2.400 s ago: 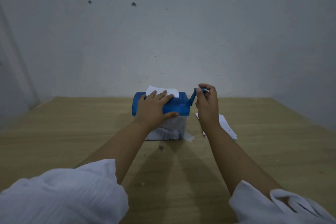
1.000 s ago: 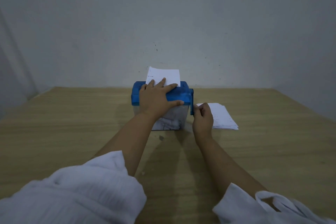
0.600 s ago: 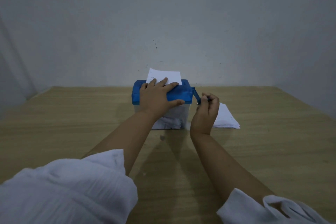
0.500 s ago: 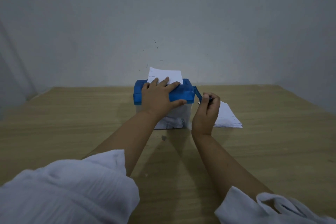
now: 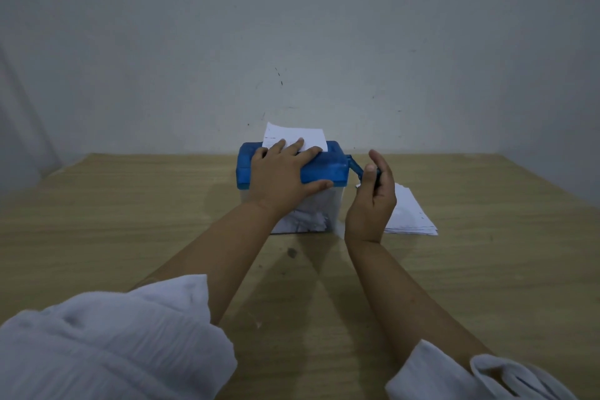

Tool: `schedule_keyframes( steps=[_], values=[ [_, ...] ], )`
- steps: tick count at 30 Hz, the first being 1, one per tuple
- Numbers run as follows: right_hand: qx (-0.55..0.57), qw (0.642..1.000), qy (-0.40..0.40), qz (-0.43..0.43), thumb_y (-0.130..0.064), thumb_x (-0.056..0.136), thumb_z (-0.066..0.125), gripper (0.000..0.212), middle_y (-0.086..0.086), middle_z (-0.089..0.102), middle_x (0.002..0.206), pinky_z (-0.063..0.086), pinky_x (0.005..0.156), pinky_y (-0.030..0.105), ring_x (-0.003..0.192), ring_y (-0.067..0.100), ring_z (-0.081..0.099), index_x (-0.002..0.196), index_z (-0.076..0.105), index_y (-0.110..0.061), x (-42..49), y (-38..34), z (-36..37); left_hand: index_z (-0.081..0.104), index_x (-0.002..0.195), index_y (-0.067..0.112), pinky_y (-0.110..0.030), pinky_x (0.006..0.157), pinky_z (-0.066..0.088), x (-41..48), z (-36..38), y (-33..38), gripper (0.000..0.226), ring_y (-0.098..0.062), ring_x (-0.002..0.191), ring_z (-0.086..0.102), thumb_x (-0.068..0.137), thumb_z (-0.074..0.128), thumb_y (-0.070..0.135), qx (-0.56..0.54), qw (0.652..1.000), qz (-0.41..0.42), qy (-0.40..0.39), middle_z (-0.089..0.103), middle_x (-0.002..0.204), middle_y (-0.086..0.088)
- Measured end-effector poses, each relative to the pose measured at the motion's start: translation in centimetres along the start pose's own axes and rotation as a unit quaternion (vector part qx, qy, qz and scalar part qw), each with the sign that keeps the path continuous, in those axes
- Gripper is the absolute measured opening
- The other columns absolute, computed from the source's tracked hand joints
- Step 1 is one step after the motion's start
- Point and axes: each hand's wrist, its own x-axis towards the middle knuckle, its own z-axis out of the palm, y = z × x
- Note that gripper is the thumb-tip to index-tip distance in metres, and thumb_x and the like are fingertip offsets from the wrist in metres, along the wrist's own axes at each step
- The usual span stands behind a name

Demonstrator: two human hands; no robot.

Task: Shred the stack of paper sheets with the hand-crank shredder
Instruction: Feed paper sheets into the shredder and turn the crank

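shredder [image 5: 324, 172] sits mid-way along the far edge of the table [image 5: 130, 221], one sheet [image 5: 293, 136] standing in its slot. left hand [image 5: 282, 182] presses flat on top of it, fingers straight. the crank [image 5: 355, 169] sticks out the shredder's right side, angled down toward me, right hand [image 5: 373, 204] pinching its end, so turning is that hand's job I'd say. stack [image 5: 410, 214] lies just right of it

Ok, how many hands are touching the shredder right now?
2. The left hand presses flat on the shredder's blue lid; the right hand pinches the crank on its right side.
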Motion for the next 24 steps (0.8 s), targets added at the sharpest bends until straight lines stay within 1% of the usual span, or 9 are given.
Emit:
schedule_keyframes(
  steps=[2, 5, 7, 9, 12, 14, 17, 20, 24],
  values=[
    [0.003, 1.0, -0.009, 0.005, -0.018, 0.1, 0.043, 0.026, -0.001, 0.064, 0.111, 0.045, 0.087, 0.018, 0.093, -0.002, 0.055, 0.12, 0.059, -0.012, 0.6, -0.6, 0.3, 0.032, 0.143, 0.04, -0.041, 0.111, 0.016, 0.0, 0.0, -0.1, 0.068, -0.021, 0.141, 0.024, 0.083, 0.041, 0.071, -0.006, 1.0, 0.002, 0.003, 0.029, 0.153, 0.007],
    [0.005, 1.0, -0.026, 0.003, -0.016, 0.099, 0.046, 0.023, -0.013, 0.061, 0.101, 0.044, 0.083, 0.011, 0.092, -0.012, 0.056, 0.114, 0.061, -0.008, 2.6, -1.3, 1.0, 0.032, 0.143, 0.039, -0.04, 0.111, 0.016, 0.0, -0.1, -0.2, 0.068, -0.02, 0.141, 0.024, 0.083, 0.042, 0.069, -0.009, 1.0, 0.001, 0.002, 0.029, 0.153, 0.008],
    [-0.005, 0.999, -0.036, 0.002, -0.015, 0.098, 0.046, 0.024, -0.008, 0.062, 0.105, 0.044, 0.084, 0.009, 0.094, -0.014, 0.055, 0.115, 0.061, -0.006, 3.2, -1.4, 1.0, 0.031, 0.144, 0.038, -0.04, 0.111, 0.016, 0.0, -0.1, -0.1, 0.067, -0.02, 0.142, 0.024, 0.085, 0.041, 0.068, 0.001, 1.0, 0.002, -0.001, 0.029, 0.153, 0.007],
    [-0.003, 0.999, -0.045, 0.016, -0.018, 0.098, 0.047, 0.024, -0.004, 0.064, 0.11, 0.048, 0.089, 0.018, 0.097, -0.009, 0.056, 0.116, 0.062, -0.01, 3.3, -1.2, 1.0, 0.03, 0.144, 0.038, -0.04, 0.111, 0.017, 0.2, -0.1, -0.1, 0.066, -0.02, 0.142, 0.024, 0.085, 0.041, 0.067, 0.004, 1.0, 0.002, -0.002, 0.029, 0.153, 0.007],
    [0.002, 0.998, -0.062, 0.029, -0.022, 0.098, 0.047, 0.022, -0.014, 0.062, 0.108, 0.05, 0.094, 0.035, 0.099, -0.003, 0.057, 0.115, 0.061, -0.019, 3.3, -0.9, 0.7, 0.031, 0.144, 0.038, -0.039, 0.111, 0.017, 0.2, 0.0, -0.2, 0.066, -0.02, 0.141, 0.025, 0.085, 0.041, 0.068, -0.002, 1.0, 0.005, 0.007, 0.029, 0.153, 0.007],
    [-0.018, 0.994, -0.111, -0.01, -0.027, 0.099, 0.042, 0.026, -0.015, 0.06, 0.103, 0.05, 0.089, 0.031, 0.094, -0.002, 0.056, 0.119, 0.056, -0.018, 3.1, -0.2, -0.2, 0.032, 0.143, 0.038, -0.038, 0.111, 0.017, 0.2, 0.1, -0.4, 0.067, -0.019, 0.141, 0.025, 0.084, 0.041, 0.069, -0.008, 1.0, 0.009, 0.01, 0.03, 0.153, 0.008],
    [-0.027, 0.979, -0.196, -0.05, -0.046, 0.093, 0.039, 0.045, -0.008, 0.055, 0.092, 0.045, 0.072, 0.014, 0.078, -0.004, 0.052, 0.127, 0.047, -0.017, 2.6, 1.1, -1.9, 0.033, 0.142, 0.039, -0.037, 0.112, 0.017, 0.3, -0.1, -0.7, 0.068, -0.017, 0.141, 0.025, 0.082, 0.044, 0.069, -0.025, 1.0, 0.019, 0.004, 0.031, 0.152, 0.01],
    [-0.029, 0.97, -0.237, -0.043, -0.064, 0.087, 0.041, 0.06, -0.004, 0.058, 0.114, 0.043, 0.079, 0.01, 0.097, -0.006, 0.055, 0.126, 0.049, -0.019, 3.3, 1.5, -2.3, 0.034, 0.142, 0.04, -0.036, 0.112, 0.017, 0.2, -0.2, -1.0, 0.068, -0.016, 0.141, 0.026, 0.082, 0.045, 0.069, -0.034, 0.999, 0.026, 0.007, 0.031, 0.152, 0.011],
    [-0.06, 0.961, -0.27, -0.021, -0.074, 0.081, 0.039, 0.06, -0.012, 0.061, 0.112, 0.045, 0.084, 0.015, 0.104, -0.001, 0.057, 0.113, 0.056, -0.025, 4.4, 1.9, -2.4, 0.034, 0.142, 0.04, -0.035, 0.112, 0.016, 0.3, -0.1, -1.1, 0.067, -0.015, 0.141, 0.026, 0.082, 0.046, 0.068, -0.039, 0.999, 0.028, 0.006, 0.031, 0.152, 0.011]
  ],
)
